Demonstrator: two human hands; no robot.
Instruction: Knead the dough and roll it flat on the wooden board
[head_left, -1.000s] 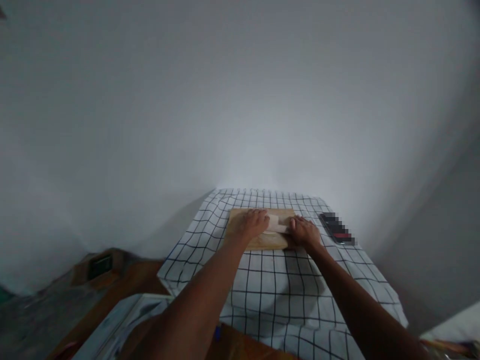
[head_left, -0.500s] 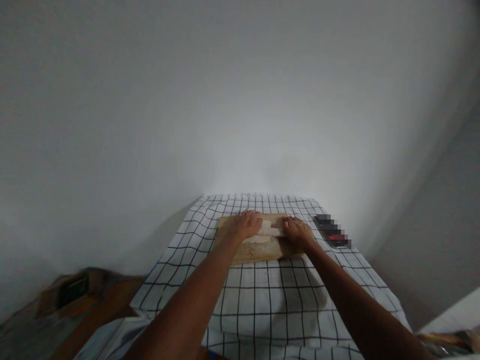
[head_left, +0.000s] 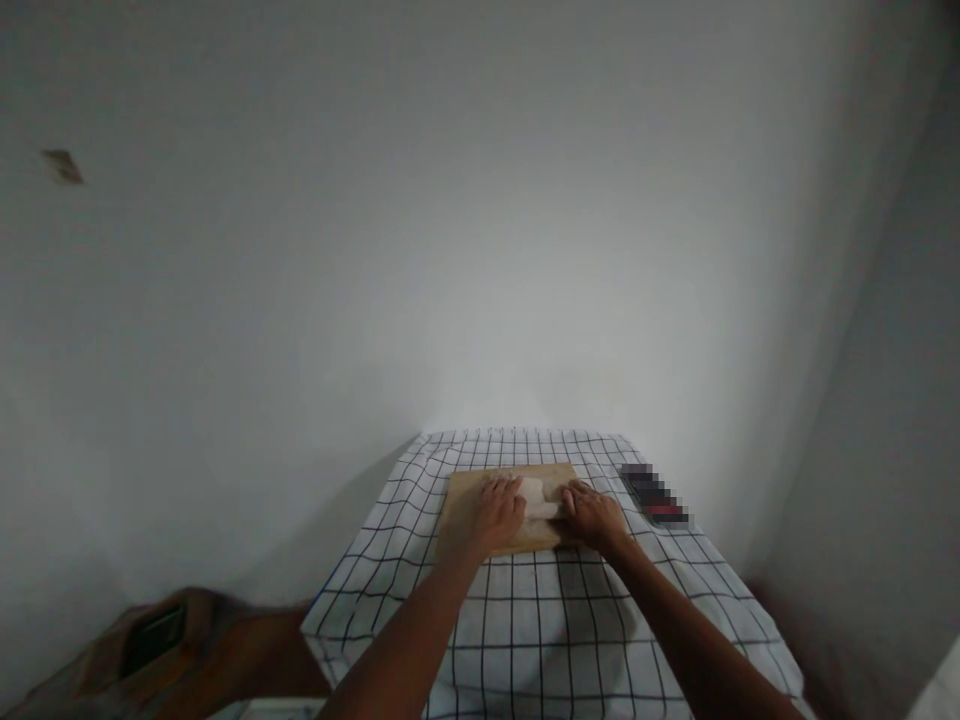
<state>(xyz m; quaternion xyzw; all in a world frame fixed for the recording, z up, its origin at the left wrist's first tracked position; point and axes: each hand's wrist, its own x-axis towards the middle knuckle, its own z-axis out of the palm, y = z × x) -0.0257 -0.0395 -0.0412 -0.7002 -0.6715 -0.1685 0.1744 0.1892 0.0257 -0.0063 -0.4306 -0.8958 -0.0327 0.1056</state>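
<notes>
A pale rolling pin (head_left: pixel 545 510) lies crosswise over a flat, whitish sheet of dough (head_left: pixel 531 489) on a wooden board (head_left: pixel 463 492). My left hand (head_left: pixel 501 508) rests over the left part of the pin, fingers curved forward onto it. On the right part, my right hand (head_left: pixel 592 512) is closed around the pin, its fingers bent. Both hands cover the pin's ends, and only its middle shows between them. Most of the dough visible now is on the far side of the pin.
The board lies on a table with a white, black-checked cloth (head_left: pixel 510 600). A dark flat object (head_left: pixel 651 495), partly pixelated, lies to the right of the board. A pale wall (head_left: pixel 480 250) stands behind the table. Brown boxlike things (head_left: pixel 172 640) are at the lower left.
Both hands have drawn the rolling pin toward me over the dough, from the board's far half to about its middle. The view has tilted up, so the table appears lower.
</notes>
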